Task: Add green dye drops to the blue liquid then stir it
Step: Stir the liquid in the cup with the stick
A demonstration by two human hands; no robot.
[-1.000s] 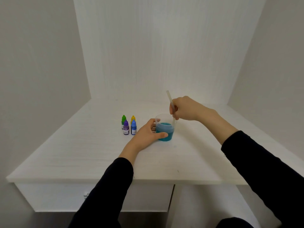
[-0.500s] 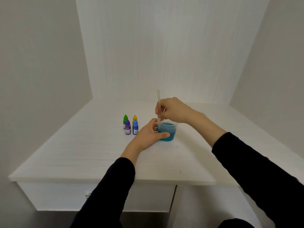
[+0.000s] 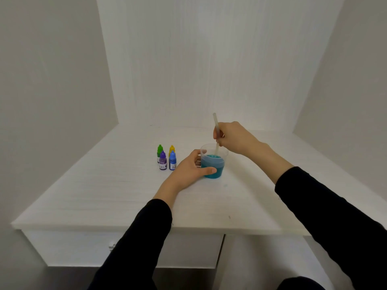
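A clear plastic cup [image 3: 217, 164] stands on the white table [image 3: 117, 193], about half full of blue-green liquid. My left hand [image 3: 189, 170] grips the cup from its left side, thumb across the front. My right hand [image 3: 234, 139] is above the cup and pinches a pale stirring stick [image 3: 216, 130], whose lower end dips into the liquid. The green dye bottle [image 3: 160, 152] stands capped to the left of the cup, at the back of a small group of bottles.
Beside the green bottle stand a yellow bottle [image 3: 172, 149], a purple bottle [image 3: 162, 161] and a blue bottle [image 3: 172, 160]. White walls close in the table at the back and both sides. A drawer front lies under the front edge.
My right hand has swung the stick round inside the cup, from the right side to the left and back right. The left hand has kept its hold on the cup.
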